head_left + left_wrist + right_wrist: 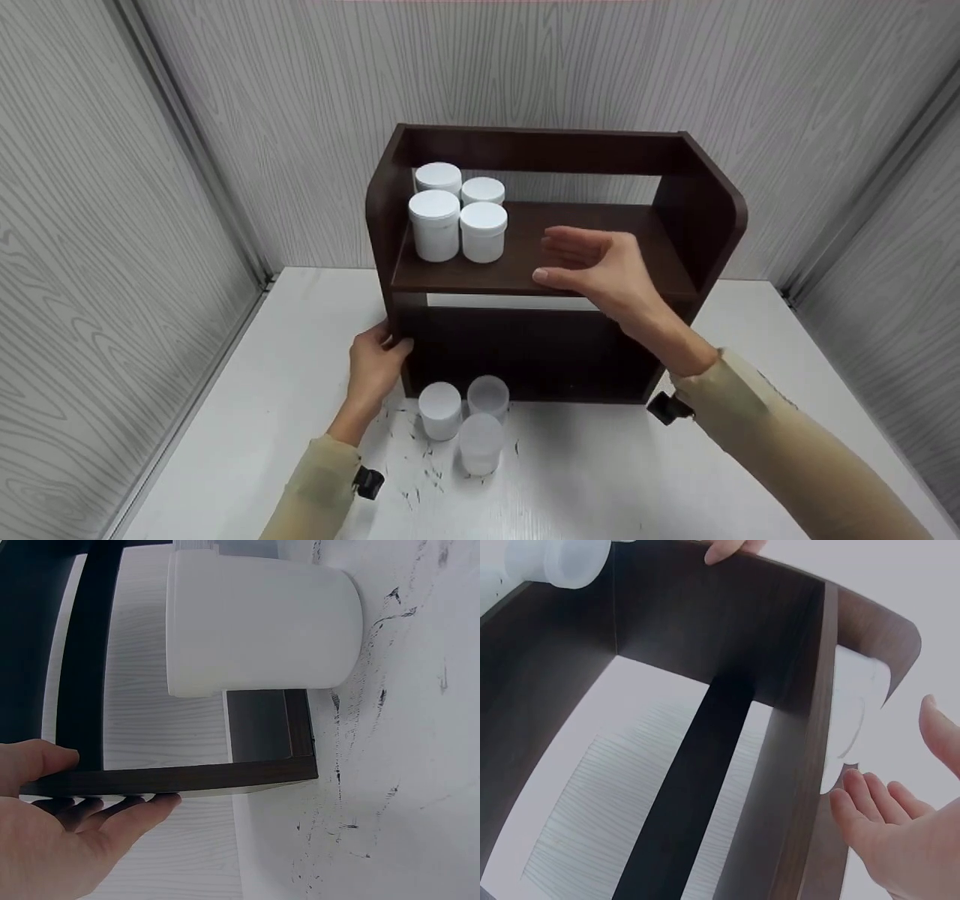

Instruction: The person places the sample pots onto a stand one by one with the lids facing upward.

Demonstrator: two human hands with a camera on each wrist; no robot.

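Note:
My left hand (377,360) grips the left side panel of a dark brown wooden shelf (450,285), low down. In the left wrist view the thumb lies on one face of the panel (187,778) and the fingers on the other. My right hand (611,274) hangs in front of the upper board, thumb and fingers spread apart with nothing between them. Left of it on that board stand white lidded jars: two taller ones (435,232) at the left and two shorter ones (484,238) beside them.
On the white table (315,300) before the shelf's lower left stand a white jar (440,416) and two translucent containers (481,450). Dark scuff marks (382,697) streak the tabletop there. Grey wood-grain walls (525,60) close in the back and sides.

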